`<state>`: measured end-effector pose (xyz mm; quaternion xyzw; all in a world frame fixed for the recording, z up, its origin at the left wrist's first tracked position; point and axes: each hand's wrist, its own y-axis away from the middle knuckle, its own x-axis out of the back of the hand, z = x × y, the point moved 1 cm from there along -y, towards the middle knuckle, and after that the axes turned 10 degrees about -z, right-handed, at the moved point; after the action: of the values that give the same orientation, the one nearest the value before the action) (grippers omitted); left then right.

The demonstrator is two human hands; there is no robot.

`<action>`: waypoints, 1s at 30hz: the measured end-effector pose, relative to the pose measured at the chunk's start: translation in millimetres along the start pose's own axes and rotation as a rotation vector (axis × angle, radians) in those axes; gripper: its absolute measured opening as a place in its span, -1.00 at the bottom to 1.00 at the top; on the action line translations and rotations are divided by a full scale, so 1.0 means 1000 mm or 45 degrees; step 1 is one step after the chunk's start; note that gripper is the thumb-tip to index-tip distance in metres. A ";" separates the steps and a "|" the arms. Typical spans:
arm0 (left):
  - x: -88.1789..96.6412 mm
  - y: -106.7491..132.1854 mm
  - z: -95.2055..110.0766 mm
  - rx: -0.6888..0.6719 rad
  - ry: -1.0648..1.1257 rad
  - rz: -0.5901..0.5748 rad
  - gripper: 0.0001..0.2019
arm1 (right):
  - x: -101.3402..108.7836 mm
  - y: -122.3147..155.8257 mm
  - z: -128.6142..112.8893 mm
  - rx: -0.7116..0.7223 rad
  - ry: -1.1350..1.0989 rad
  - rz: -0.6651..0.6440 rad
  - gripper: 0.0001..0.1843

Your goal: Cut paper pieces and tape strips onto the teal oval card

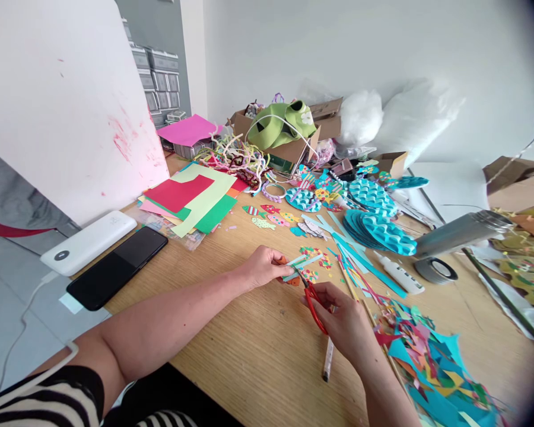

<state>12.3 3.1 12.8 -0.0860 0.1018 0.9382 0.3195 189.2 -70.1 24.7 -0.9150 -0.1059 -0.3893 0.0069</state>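
Striped sleeve [78, 394] at the lower left is closest, its arm reaching over the wooden table [235, 356]. The left hand [262, 267] pinches pale blue paper strips [312, 260] together with an orange paper piece [295, 281] between thumb and fingers. The right hand [343, 317] is closed around the red handles of the scissors [312, 299], whose blades reach the paper beside the left fingertips; whether they are cutting, I cannot tell. Under the right hand lies a pen [327, 360]. Paper fish [279, 219] lie just beyond the left hand. Farther right are a glue bottle [400, 273], a roll of tape [436, 270] and a metal flask [465, 233]; nearer, colourful scraps [442, 362] are heaped. Well to the left, a black phone [118, 267] lies beside a white power bank [89, 242].
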 end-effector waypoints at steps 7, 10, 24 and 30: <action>-0.001 0.001 0.002 0.016 0.058 0.014 -0.80 | 0.000 0.000 -0.002 0.009 -0.013 0.010 -0.72; -0.001 0.001 0.003 0.023 0.069 0.015 -0.80 | 0.000 0.000 -0.002 0.016 -0.008 0.015 -0.70; 0.000 0.001 0.001 0.032 -0.002 -0.019 -0.79 | 0.001 0.001 -0.003 0.025 0.027 0.007 -0.67; 0.000 0.000 0.000 0.038 0.037 -0.024 -0.78 | 0.001 0.000 -0.004 0.027 -0.001 0.010 -0.65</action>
<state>12.5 3.4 12.5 -0.0959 0.1198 0.9321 0.3280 187.4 -70.6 27.8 -0.9154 -0.1063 -0.3878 0.0182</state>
